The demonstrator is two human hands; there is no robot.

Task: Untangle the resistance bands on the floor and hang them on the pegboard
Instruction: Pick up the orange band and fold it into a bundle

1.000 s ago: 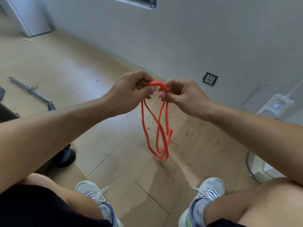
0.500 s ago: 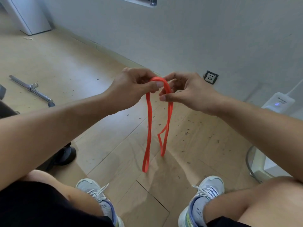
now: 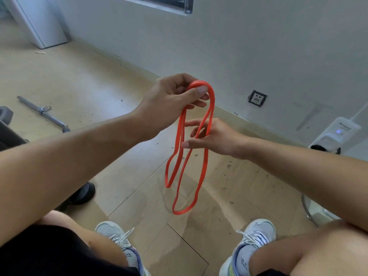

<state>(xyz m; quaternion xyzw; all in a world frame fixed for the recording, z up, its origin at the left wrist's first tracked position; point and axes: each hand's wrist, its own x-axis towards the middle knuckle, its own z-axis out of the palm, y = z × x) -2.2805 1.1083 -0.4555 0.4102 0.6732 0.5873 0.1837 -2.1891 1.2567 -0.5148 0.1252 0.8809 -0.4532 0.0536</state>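
Left hand (image 3: 169, 102) is pinching the top of the orange band (image 3: 201, 156), thumb pressing it against the fingers. Band is hanging mid-air between the knees, well clear of the floor (image 3: 79, 80), doubled into two loops, one longer, strands crossing near mid-height. Right hand (image 3: 217, 136) is sitting lower with fingers spread apart, poking through the loops; the right strands are running across them, nothing clamped. Judging by the drape: light, soft, stretchy rubber, flat strip, probably grippy rather than slick. Best hold is probably the top bend, then sliding a finger down one strand to separate the cross. Pegboard isn't showing.
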